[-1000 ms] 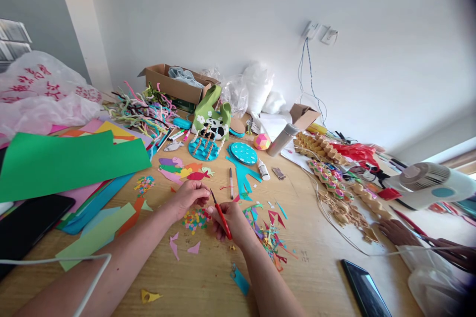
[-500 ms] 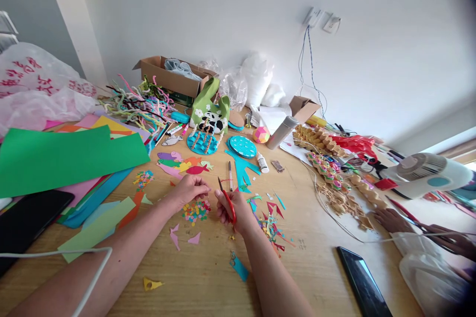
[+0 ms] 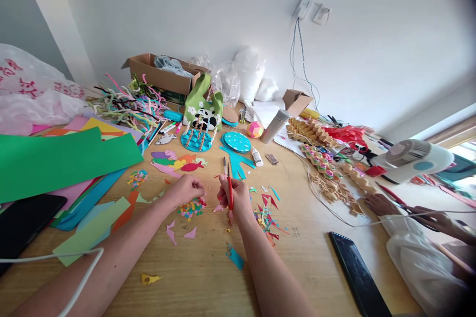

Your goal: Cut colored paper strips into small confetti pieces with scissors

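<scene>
My right hand (image 3: pixel 235 199) is closed around red-handled scissors (image 3: pixel 230 193), whose blades point away from me. Just to its left, my left hand (image 3: pixel 189 189) has its fingers pinched together; whatever is between them is too small to make out. Below my left fingers lies a pile of small coloured paper dots (image 3: pixel 192 209). A pink paper scrap (image 3: pixel 218 208) shows beside my right hand. Beyond the hands are several paper fish (image 3: pixel 191 167) and a pen (image 3: pixel 224 164), partly behind the scissors. Colourful offcuts (image 3: pixel 266 218) lie right of my right wrist.
Green card (image 3: pixel 67 163) and other coloured sheets cover the left side. A blue disc (image 3: pixel 237 141), a grey bottle (image 3: pixel 275 126) and a panda bag (image 3: pixel 204 111) stand farther back. At right are a phone (image 3: pixel 359 272), a white fan (image 3: pixel 412 158) and another person's hands (image 3: pixel 381 204) with scissors.
The scissors have turned from leaning left to pointing nearly straight away from me. A pink scrap now shows beside my right hand. My left hand stays pinched, and the view has shifted slightly.
</scene>
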A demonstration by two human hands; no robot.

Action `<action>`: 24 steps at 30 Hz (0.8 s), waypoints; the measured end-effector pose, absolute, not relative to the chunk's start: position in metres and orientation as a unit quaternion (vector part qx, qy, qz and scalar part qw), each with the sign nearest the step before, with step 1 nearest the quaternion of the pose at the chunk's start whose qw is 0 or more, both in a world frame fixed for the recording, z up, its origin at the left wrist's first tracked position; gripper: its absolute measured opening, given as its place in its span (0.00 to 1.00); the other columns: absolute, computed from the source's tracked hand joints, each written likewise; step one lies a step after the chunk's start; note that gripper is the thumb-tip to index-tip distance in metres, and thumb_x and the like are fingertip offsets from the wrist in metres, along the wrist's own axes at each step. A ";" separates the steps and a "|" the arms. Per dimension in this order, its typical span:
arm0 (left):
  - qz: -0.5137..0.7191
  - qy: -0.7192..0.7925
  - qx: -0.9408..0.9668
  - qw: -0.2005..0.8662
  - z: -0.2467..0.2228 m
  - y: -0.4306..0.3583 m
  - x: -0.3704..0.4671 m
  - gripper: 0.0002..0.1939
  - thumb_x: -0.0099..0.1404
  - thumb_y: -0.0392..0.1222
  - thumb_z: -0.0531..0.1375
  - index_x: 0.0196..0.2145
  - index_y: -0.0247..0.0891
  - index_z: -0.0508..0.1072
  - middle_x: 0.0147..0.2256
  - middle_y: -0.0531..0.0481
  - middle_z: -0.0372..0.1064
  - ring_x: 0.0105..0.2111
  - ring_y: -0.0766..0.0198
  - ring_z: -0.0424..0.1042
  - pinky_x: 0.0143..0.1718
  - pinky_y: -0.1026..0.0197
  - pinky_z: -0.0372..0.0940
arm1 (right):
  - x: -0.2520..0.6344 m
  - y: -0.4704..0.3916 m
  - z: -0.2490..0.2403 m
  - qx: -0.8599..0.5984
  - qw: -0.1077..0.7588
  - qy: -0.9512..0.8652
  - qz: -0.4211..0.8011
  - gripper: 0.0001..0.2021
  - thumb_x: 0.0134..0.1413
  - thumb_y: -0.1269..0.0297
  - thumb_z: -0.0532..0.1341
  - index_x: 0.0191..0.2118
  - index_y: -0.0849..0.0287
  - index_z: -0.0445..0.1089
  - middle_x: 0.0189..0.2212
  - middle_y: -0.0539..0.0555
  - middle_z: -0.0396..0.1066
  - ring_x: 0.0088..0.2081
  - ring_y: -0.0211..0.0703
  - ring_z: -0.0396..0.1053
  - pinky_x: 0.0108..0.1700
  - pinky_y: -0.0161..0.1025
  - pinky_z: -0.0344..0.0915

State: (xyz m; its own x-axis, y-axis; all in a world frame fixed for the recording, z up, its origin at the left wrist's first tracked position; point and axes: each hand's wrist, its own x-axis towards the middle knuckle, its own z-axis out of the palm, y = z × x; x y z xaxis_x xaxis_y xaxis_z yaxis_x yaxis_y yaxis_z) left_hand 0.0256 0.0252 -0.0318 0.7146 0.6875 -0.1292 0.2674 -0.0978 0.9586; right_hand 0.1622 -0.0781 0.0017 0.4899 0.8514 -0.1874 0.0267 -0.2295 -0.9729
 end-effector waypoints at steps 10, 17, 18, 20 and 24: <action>0.183 0.375 0.826 0.379 -0.017 0.021 0.003 0.04 0.43 0.33 0.61 0.16 0.39 0.71 0.21 0.50 0.69 0.22 0.62 0.65 0.25 0.63 0.51 | 0.167 -0.081 0.015 -0.710 0.443 -0.468 0.283 0.20 0.47 0.46 0.60 0.27 0.61 0.65 0.22 0.52 0.70 0.21 0.35 0.64 0.24 0.31 0.58; 0.195 0.356 0.850 0.336 -0.025 0.006 -0.028 0.08 0.53 0.33 0.57 0.24 0.40 0.75 0.30 0.47 0.72 0.30 0.58 0.70 0.31 0.61 0.56 | 0.168 -0.085 0.015 -0.646 0.345 -0.614 0.294 0.13 0.49 0.54 0.62 0.29 0.60 0.67 0.29 0.53 0.70 0.32 0.41 0.66 0.30 0.33 0.58; 0.198 0.360 0.848 0.334 -0.025 0.004 -0.031 0.08 0.54 0.34 0.56 0.25 0.40 0.75 0.31 0.47 0.72 0.31 0.58 0.70 0.32 0.61 0.57 | 0.167 -0.084 0.012 -0.648 0.328 -0.626 0.283 0.12 0.49 0.55 0.61 0.28 0.60 0.67 0.29 0.52 0.70 0.31 0.40 0.65 0.30 0.32 0.57; 0.199 0.363 0.848 0.330 -0.024 0.002 -0.036 0.08 0.56 0.35 0.55 0.28 0.39 0.75 0.33 0.47 0.72 0.32 0.59 0.70 0.33 0.61 0.59 | 0.166 -0.083 0.008 -0.654 0.288 -0.650 0.257 0.11 0.50 0.57 0.61 0.26 0.60 0.66 0.26 0.51 0.68 0.27 0.37 0.62 0.28 0.32 0.54; 0.203 0.363 0.849 0.325 -0.020 -0.001 -0.041 0.09 0.58 0.35 0.53 0.31 0.37 0.74 0.35 0.46 0.70 0.33 0.61 0.70 0.34 0.62 0.61 | 0.171 -0.092 0.007 -0.679 0.216 -0.672 0.202 0.09 0.51 0.63 0.59 0.23 0.60 0.64 0.20 0.48 0.63 0.23 0.33 0.55 0.25 0.31 0.48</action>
State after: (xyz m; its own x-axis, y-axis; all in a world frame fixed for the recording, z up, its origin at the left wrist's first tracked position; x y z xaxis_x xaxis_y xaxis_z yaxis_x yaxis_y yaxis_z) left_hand -0.0415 -0.0012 -0.0203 0.6537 0.7488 0.1095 0.4846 -0.5254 0.6994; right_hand 0.1709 -0.0916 0.0070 0.0155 0.9997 0.0164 0.8256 -0.0036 -0.5642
